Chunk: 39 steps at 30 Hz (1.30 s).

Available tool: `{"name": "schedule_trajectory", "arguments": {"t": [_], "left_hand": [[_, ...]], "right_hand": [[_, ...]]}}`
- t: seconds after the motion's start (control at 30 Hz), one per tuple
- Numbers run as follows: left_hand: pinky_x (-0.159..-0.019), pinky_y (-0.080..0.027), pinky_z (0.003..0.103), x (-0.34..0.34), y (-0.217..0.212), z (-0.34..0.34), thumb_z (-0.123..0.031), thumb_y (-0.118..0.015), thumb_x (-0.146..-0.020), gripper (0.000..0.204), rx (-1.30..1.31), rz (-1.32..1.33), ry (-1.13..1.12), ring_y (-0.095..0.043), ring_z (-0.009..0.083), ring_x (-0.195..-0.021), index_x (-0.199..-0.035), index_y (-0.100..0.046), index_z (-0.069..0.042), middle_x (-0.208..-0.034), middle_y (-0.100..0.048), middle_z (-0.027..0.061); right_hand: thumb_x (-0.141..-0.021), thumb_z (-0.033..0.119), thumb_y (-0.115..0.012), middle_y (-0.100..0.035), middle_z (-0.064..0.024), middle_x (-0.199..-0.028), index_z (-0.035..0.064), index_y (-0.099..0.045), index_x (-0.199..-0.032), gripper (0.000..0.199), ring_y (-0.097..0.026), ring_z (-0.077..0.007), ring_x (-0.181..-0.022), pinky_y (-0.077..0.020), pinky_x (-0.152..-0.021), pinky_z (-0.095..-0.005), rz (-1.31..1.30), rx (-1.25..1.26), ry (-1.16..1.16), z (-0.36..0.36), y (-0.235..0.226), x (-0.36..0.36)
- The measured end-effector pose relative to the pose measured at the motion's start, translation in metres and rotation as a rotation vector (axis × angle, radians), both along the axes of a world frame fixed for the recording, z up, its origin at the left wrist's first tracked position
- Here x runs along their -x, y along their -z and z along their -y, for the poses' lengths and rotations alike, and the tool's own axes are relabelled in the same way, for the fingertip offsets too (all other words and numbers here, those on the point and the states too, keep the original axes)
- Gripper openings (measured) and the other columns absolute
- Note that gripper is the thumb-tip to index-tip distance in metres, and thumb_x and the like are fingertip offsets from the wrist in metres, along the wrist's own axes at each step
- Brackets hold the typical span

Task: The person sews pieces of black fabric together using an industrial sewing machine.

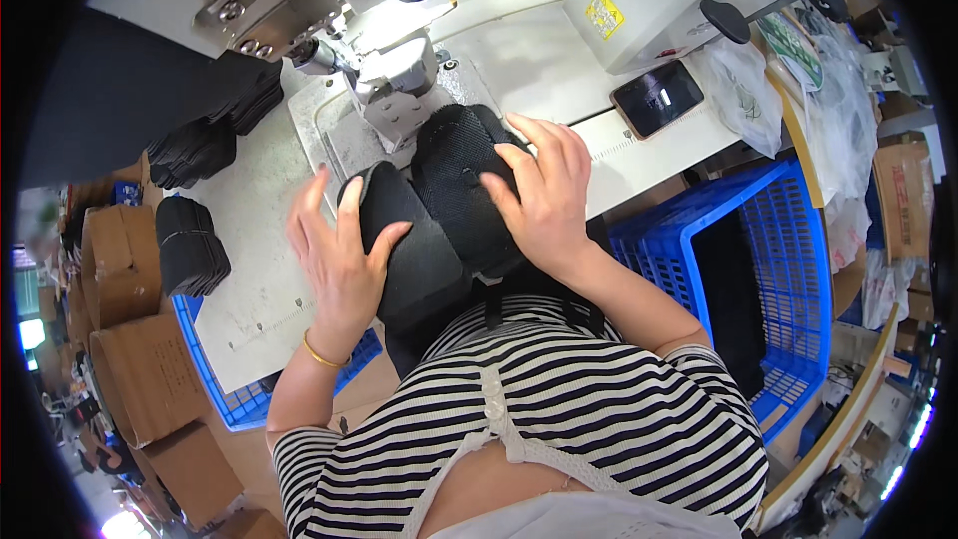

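Watching remotely, I see my left hand (pixel 344 255) spread against the left black piece (pixel 414 255), my right hand (pixel 544 190) spread over the right black piece (pixel 459 180); both lie five-to-six o'clock from the metal post (pixel 399 100).

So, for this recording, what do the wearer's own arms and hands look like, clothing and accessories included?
Both the left hand and the right hand are ungloved, and the forearms are bare. The left wrist wears a thin yellow bracelet; nothing shows on the right wrist. The short sleeves are striped dark and white.
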<state>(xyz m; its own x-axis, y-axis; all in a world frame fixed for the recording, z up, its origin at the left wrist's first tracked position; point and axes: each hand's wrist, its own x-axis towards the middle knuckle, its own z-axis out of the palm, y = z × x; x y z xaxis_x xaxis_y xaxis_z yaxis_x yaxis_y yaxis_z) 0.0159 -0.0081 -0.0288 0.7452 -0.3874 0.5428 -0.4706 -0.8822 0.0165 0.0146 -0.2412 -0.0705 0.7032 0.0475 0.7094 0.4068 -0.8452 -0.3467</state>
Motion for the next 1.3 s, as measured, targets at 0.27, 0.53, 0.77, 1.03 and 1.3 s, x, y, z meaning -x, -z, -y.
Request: {"name": "schedule_trajectory", "arguments": {"t": [0.27,0.53,0.77,1.03,1.3], "left_hand": [[-0.081,-0.058,0.031,-0.015,-0.051,0.006,0.007,-0.073,-0.081,0.032,1.802,-0.997,0.205,-0.071,0.0194,-0.085,-0.112,-0.068,0.000,-0.101,-0.073,0.0125],[-0.082,-0.058,0.031,-0.020,-0.040,0.007,0.003,-0.071,-0.086,0.026,1.757,-0.716,0.160,-0.070,0.0184,-0.090,-0.112,-0.068,0.000,-0.104,-0.072,0.0102],[-0.086,-0.057,0.032,-0.027,-0.031,-0.004,0.005,-0.069,-0.088,0.026,1.843,-0.673,0.291,-0.070,0.0204,-0.094,-0.112,-0.067,-0.001,-0.106,-0.071,0.0113],[-0.087,-0.057,0.033,-0.034,-0.033,-0.009,0.007,-0.068,-0.087,0.025,1.802,-0.736,0.297,-0.070,0.0201,-0.094,-0.111,-0.067,0.000,-0.105,-0.071,0.0114],[-0.083,-0.058,0.031,-0.046,-0.048,-0.002,0.011,-0.072,-0.082,0.029,1.788,-0.682,0.261,-0.070,0.0188,-0.091,-0.109,-0.064,0.004,-0.101,-0.071,0.0120]], "right_hand": [[-0.089,-0.003,-0.065,-0.068,-0.0115,-0.099,-0.0003,-0.064,-0.110,0.021,-0.067,-0.0223,-0.087,-0.0525,-0.080,-0.0299,-0.140,-0.764,-0.508,-0.009,-0.052,-0.011],[-0.089,0.004,-0.067,-0.064,-0.0050,-0.099,-0.0006,-0.066,-0.101,0.013,-0.058,-0.0077,-0.079,-0.0463,-0.069,-0.0220,-0.414,-0.973,-0.752,-0.036,-0.049,-0.006],[-0.092,-0.007,-0.061,-0.060,-0.0108,-0.107,-0.0065,-0.059,-0.101,0.010,-0.066,-0.0130,-0.084,-0.0576,-0.070,-0.0237,-0.552,-0.891,-0.641,-0.024,-0.049,0.011],[-0.089,-0.005,-0.063,-0.070,-0.0107,-0.085,-0.0039,-0.057,-0.095,0.009,-0.073,-0.0134,-0.077,-0.0578,-0.069,-0.0231,-0.475,-0.966,-0.568,-0.034,-0.045,0.011],[-0.096,-0.004,-0.055,-0.071,-0.0155,-0.101,-0.0079,-0.057,-0.123,0.028,-0.072,-0.0195,-0.084,-0.0598,-0.073,-0.0280,-0.599,-0.990,-0.623,-0.032,-0.058,0.005]]}}
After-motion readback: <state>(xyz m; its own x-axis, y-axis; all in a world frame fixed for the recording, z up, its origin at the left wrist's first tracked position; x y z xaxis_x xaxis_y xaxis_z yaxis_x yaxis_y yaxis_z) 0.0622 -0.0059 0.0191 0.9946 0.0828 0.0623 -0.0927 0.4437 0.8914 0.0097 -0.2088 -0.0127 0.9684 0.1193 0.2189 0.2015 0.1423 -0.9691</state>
